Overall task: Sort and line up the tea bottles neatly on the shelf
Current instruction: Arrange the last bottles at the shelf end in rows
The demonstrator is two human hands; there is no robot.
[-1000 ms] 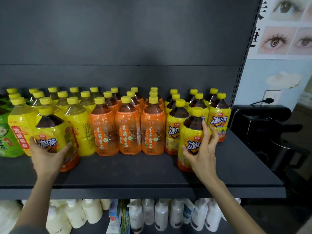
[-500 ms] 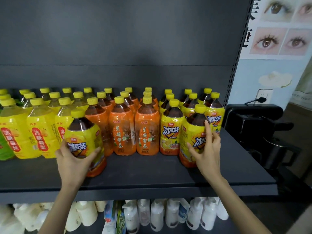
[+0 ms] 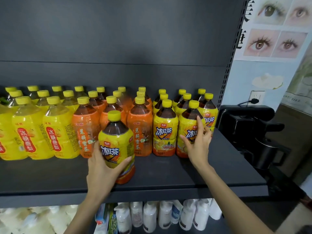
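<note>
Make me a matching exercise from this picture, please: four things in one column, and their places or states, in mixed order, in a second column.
Column one:
1. left hand
2. right hand
3. white bottles
4. orange-label bottles

Column two:
A. below the dark shelf
B. touches the front right iced-tea bottle
C. grips a yellow-label bottle
D. in the middle rows on the shelf

Pairs: 1-C, 2-B, 3-A, 4-D.

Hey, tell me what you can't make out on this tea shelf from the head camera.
Head view:
Back-row bottles: only caps show, front rows hide labels.
Middle orange bottle: label hidden by the iced tea bottle in the left hand.
Leftmost yellow bottle: cut by the frame edge.
White bottles below: blurred, tops behind the shelf.
</note>
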